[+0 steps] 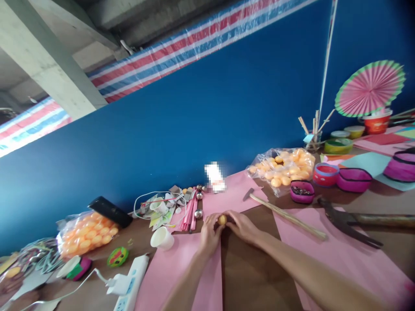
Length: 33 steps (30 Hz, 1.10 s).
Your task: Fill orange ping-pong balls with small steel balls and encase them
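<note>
At the middle of the table a small orange ball (222,220), like a table-tennis ball, sits between the fingertips of both hands. My left hand (210,235) grips it from the left with bent fingers. From the other side, my right hand (242,227) closes its thumb and fingers on it. Just beyond the hands lies a pink paper sheet (223,201). Shiny metal balls (198,214) and pink paper strips (188,214) are close to my left hand. A white paper cup (162,238) leans over to the left. A small wooden-handled hammer (288,215) rests right of my right hand.
Bags of orange balls lie left (89,234) and right (285,166). A claw hammer (353,220) and a purple tray of small metal pieces (302,191) are at right. A power strip (132,280) stands front left. Another person's hand (13,283) shows at the left edge.
</note>
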Available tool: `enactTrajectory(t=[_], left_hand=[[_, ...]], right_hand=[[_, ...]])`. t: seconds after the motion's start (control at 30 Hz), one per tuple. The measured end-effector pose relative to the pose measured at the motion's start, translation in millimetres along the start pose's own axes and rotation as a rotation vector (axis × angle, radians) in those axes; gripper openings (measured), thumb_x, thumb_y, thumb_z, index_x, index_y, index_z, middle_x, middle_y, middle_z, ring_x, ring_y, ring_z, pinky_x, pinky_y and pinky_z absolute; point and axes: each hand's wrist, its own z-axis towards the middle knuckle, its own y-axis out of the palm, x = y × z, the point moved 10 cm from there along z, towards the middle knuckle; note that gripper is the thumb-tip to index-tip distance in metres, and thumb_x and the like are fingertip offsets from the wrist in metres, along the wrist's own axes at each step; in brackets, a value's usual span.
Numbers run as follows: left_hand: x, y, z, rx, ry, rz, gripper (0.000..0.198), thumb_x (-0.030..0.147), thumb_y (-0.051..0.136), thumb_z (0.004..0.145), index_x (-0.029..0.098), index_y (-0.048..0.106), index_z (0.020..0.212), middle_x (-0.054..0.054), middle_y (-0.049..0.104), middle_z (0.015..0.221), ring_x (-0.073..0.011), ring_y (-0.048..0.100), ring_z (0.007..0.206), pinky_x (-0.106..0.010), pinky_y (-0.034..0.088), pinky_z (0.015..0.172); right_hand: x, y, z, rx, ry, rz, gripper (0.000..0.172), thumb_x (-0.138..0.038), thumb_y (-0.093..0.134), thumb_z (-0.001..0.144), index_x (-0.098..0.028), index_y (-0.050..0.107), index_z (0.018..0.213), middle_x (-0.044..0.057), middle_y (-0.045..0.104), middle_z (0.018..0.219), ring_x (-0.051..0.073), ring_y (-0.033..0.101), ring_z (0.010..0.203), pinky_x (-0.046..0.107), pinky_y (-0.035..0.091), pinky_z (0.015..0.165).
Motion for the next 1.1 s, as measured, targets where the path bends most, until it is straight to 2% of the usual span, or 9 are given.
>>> enactTrajectory(t=[0.2, 0.33, 0.43, 0.5, 0.6, 0.7, 0.8, 0.93, 1.1], left_hand=[[-9.9, 6.7, 1.1, 0.022, -0.048, -0.077, 0.031, 0.023, 0.057, 0.073, 0.017, 0.056, 0.103, -0.008, 0.061, 0.101, -0.0207, 0.058, 0.093, -0.036, 0.047, 0.081], [-11.9, 9.6, -5.5, 0.025, -0.074, -0.08, 0.033, 0.024, 0.055, 0.074, 0.017, 0.055, 0.107, -0.009, 0.062, 0.104, -0.0215, 0.057, 0.096, -0.038, 0.044, 0.086], [-10.4, 5.6, -17.8, 0.027, -0.108, -0.055, 0.048, 0.028, 0.055, 0.075, 0.017, 0.045, 0.121, -0.01, 0.059, 0.113, -0.0211, 0.055, 0.103, -0.035, 0.043, 0.089], [-10.3, -6.1, -34.4, 0.038, -0.128, 0.069, 0.059, 0.031, 0.055, 0.075, 0.017, 0.035, 0.129, -0.012, 0.053, 0.122, -0.023, 0.048, 0.113, -0.037, 0.039, 0.094], [-19.7, -40.2, -75.1, 0.073, -0.18, 0.336, 0.056, 0.036, 0.044, 0.081, 0.016, 0.031, 0.132, -0.013, 0.04, 0.135, -0.0243, 0.034, 0.125, -0.042, 0.03, 0.101], [-50.4, -76.1, -124.8, 0.005, -0.335, 0.644, 0.062, 0.044, 0.043, 0.079, 0.015, 0.033, 0.133, -0.013, 0.035, 0.138, -0.0277, 0.025, 0.129, -0.046, 0.02, 0.104], [-83.5, -106.3, -164.9, -0.065, -0.515, 0.847, 0.067, 0.048, 0.04, 0.078, 0.015, 0.03, 0.135, -0.013, 0.025, 0.143, -0.0312, 0.014, 0.132, -0.051, 0.012, 0.104], [-103.1, -117.7, -184.6, -0.155, -0.627, 0.919, 0.068, 0.052, 0.035, 0.078, 0.018, 0.025, 0.137, -0.008, 0.019, 0.145, -0.0299, 0.009, 0.133, -0.05, 0.008, 0.104], [-100.7, -112.7, -180.0, -0.173, -0.656, 0.911, 0.069, 0.051, 0.035, 0.078, 0.017, 0.023, 0.137, -0.009, 0.017, 0.145, -0.0298, 0.008, 0.133, -0.05, 0.007, 0.104]], right_hand=[[5.9, 2.0, 1.7, 0.014, 0.005, 0.049, 0.044, -0.008, 0.051, 0.07, -0.021, 0.047, 0.111, 0.006, 0.056, 0.107, 0.019, 0.054, 0.096, 0.032, 0.044, 0.084], [5.0, 4.8, 1.2, -0.002, -0.004, 0.022, 0.04, -0.01, 0.053, 0.07, -0.022, 0.05, 0.108, 0.005, 0.057, 0.102, 0.019, 0.054, 0.094, 0.033, 0.043, 0.083], [5.5, 6.2, 0.3, -0.015, 0.015, -0.014, 0.036, -0.012, 0.055, 0.07, -0.021, 0.051, 0.104, 0.005, 0.057, 0.099, 0.02, 0.055, 0.09, 0.033, 0.043, 0.08], [6.6, 5.2, -0.3, -0.01, 0.043, -0.029, 0.035, -0.014, 0.057, 0.069, -0.021, 0.051, 0.103, 0.005, 0.057, 0.097, 0.02, 0.055, 0.087, 0.032, 0.044, 0.078], [5.0, 5.1, -1.0, -0.021, 0.056, -0.024, 0.031, -0.017, 0.058, 0.07, -0.021, 0.05, 0.1, 0.005, 0.057, 0.095, 0.019, 0.056, 0.085, 0.031, 0.045, 0.076], [2.2, 5.0, -1.3, -0.026, 0.047, -0.031, 0.029, -0.018, 0.058, 0.071, -0.021, 0.05, 0.099, 0.004, 0.058, 0.093, 0.018, 0.057, 0.082, 0.031, 0.046, 0.075], [1.8, 4.3, -1.4, -0.012, 0.043, -0.04, 0.029, -0.019, 0.058, 0.072, -0.021, 0.05, 0.099, 0.004, 0.058, 0.091, 0.018, 0.057, 0.08, 0.03, 0.047, 0.074], [2.2, 4.5, -1.5, -0.008, 0.045, -0.032, 0.028, -0.018, 0.058, 0.071, -0.021, 0.05, 0.098, 0.003, 0.059, 0.091, 0.017, 0.058, 0.079, 0.029, 0.047, 0.073], [2.0, 4.8, -1.2, -0.017, 0.047, -0.036, 0.029, -0.019, 0.058, 0.072, -0.021, 0.05, 0.099, 0.004, 0.059, 0.091, 0.018, 0.057, 0.079, 0.031, 0.047, 0.073]])
